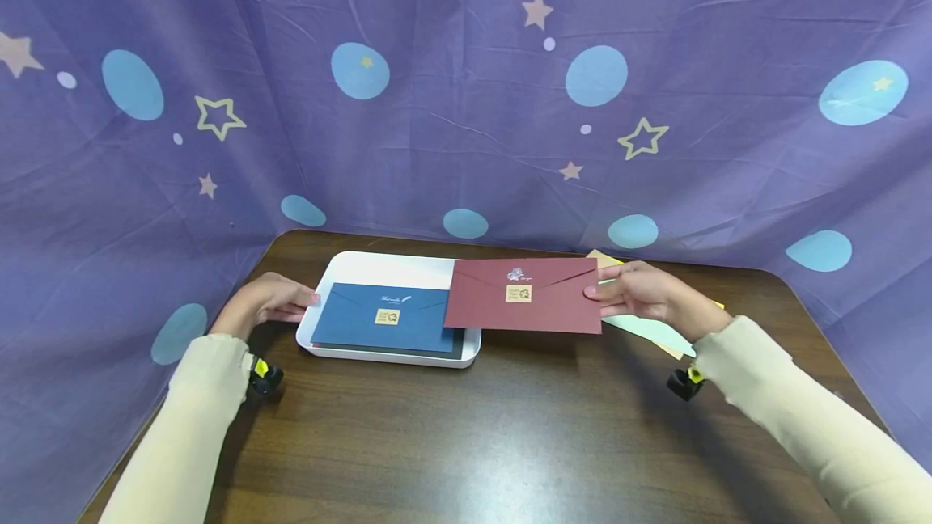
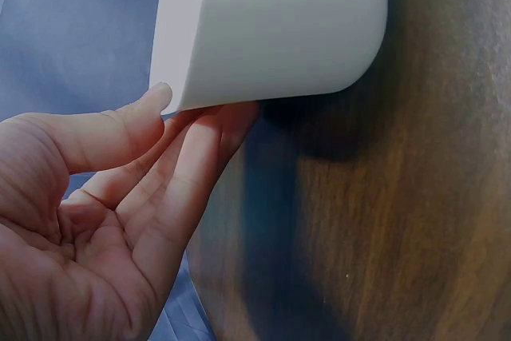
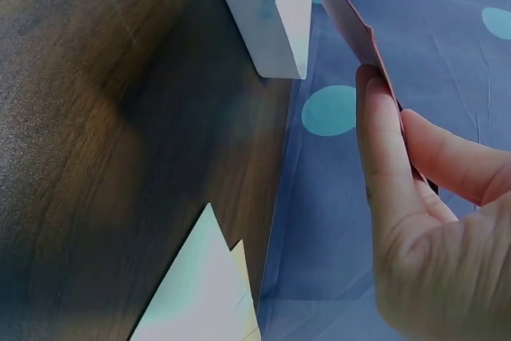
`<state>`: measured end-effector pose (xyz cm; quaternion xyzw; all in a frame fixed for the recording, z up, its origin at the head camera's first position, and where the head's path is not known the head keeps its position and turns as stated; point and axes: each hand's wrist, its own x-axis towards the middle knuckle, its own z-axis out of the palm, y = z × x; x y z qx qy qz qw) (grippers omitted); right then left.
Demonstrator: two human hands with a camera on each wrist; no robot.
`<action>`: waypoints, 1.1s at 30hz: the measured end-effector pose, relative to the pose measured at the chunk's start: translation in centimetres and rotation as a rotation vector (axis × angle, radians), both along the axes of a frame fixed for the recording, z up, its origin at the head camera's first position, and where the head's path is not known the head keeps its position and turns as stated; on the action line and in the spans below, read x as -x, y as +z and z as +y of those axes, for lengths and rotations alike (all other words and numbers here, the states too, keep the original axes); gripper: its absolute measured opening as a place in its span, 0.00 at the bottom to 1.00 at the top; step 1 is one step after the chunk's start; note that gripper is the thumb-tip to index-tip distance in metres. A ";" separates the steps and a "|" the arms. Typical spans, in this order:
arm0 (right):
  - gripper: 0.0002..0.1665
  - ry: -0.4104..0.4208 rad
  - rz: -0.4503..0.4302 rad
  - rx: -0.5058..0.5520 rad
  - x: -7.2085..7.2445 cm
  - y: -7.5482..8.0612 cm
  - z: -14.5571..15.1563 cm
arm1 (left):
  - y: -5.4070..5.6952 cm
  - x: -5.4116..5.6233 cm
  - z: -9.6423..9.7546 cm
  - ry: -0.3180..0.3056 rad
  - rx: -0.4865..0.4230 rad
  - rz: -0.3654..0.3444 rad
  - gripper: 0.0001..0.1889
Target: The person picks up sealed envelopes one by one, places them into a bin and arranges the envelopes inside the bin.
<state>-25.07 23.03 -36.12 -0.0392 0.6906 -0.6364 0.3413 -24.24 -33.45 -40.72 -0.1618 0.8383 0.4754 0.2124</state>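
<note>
A dark red envelope (image 1: pixel 522 297) with a gold sticker is pinched at its right edge between the thumb and fingers of my right hand (image 1: pixel 635 293). It hangs above the table, its left end over the right side of a white tray (image 1: pixel 335 352). Inside that tray lies a blue envelope (image 1: pixel 386 330), with a dark surface showing beneath its lower edge. My left hand (image 1: pixel 273 297) holds the tray's left end. In the left wrist view, the thumb sits on the rim and the fingers lie against the wall's outer side and lower edge.
On the brown wooden table (image 1: pixel 437 443), a pale green envelope (image 1: pixel 651 328) lies with tan and yellow ones, partly hidden behind my right hand. A purple curtain (image 1: pixel 466 144) with stars and blue spots hangs along the back and sides.
</note>
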 end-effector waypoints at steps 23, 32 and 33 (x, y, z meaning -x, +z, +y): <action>0.26 0.045 0.030 -0.038 0.4 1.1 -2.5 | 0.1 0.1 0.0 -0.007 0.018 0.002 0.21; 0.34 0.030 0.020 -0.056 0.2 1.1 -3.9 | 0.0 0.0 -0.1 -0.006 0.004 0.009 0.20; 0.35 0.034 0.017 -0.056 0.2 1.1 -4.0 | 0.0 0.0 -0.1 -0.007 0.003 0.009 0.20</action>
